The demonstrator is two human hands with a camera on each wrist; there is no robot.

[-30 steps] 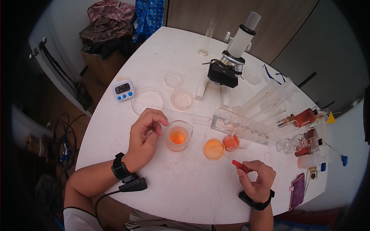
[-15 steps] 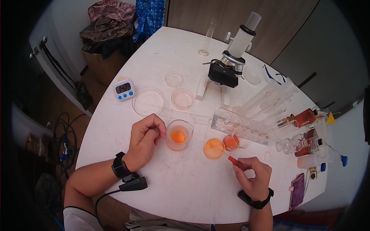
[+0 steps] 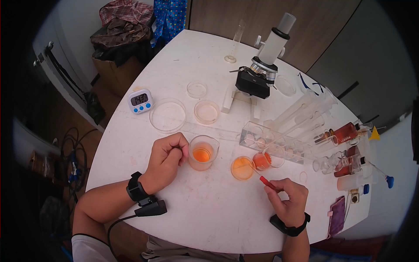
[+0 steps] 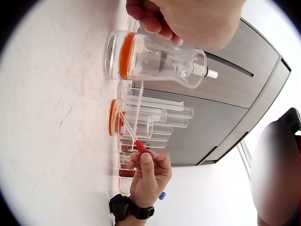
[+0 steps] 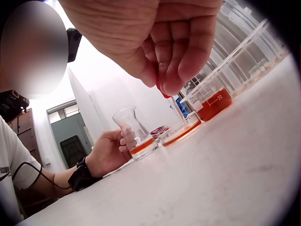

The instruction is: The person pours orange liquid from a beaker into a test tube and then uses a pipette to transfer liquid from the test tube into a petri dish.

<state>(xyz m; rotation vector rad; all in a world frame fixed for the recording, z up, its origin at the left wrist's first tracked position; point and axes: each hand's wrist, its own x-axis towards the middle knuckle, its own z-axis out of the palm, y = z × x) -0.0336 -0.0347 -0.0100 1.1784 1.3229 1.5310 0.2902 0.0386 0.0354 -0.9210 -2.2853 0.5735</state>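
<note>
My right hand (image 3: 290, 200) pinches the red rubber bulb (image 3: 267, 182) of a glass dropper between thumb and fingers. The dropper's thin tube (image 4: 129, 124) slants down into a small petri dish (image 3: 242, 168) of orange liquid. Just behind the dish is a small beaker (image 5: 214, 104) of darker red-orange liquid. My left hand (image 3: 165, 160) is loosely curled at the left side of a larger glass beaker (image 3: 212, 144), its fingertips close to the glass, and holds nothing. That beaker stands upright with a shallow layer of orange liquid (image 4: 126, 55) at its bottom.
A clear rack (image 3: 271, 142) with test tubes lies behind the dishes. Farther back stand a microscope (image 3: 262, 65) and a glass cylinder (image 3: 235, 41). Petri dishes (image 3: 206, 112) and a timer (image 3: 140, 101) sit at left; brown bottles (image 3: 345, 133) and a purple cloth (image 3: 337, 216) at right.
My left fingers have come down and curled in more beside the larger beaker. My right hand has shifted slightly left and up with the dropper, whose tip stays over the orange dish.
</note>
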